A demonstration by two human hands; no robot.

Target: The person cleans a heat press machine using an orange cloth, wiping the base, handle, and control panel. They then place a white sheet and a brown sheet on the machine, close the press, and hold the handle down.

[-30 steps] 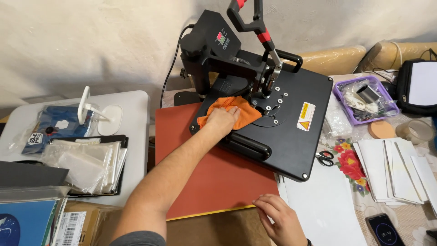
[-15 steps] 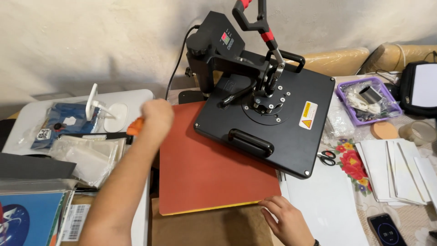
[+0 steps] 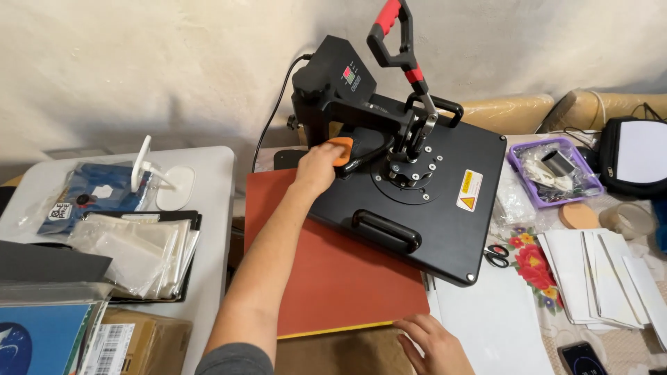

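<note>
Since half a second ago, left hand [image 3: 316,167] has swung back from the side table to the press [image 3: 410,201], fingers curled around an orange cloth [image 3: 340,149] against the arm's near-left end. Right hand [image 3: 434,340] rests flat, fingers together, at the red pad's [image 3: 333,278] near corner. Press plate's long axis runs from far-left to near-right, handle [image 3: 396,35] pointing up.

The heat press [image 3: 410,201] has a matt black metal top plate with shiny screws. Beneath it lies a matt, smooth rust-red pad [image 3: 333,278]. Left of the press, glossy clear plastic sleeves [image 3: 132,253]; right, white paper sheets [image 3: 601,278].
</note>
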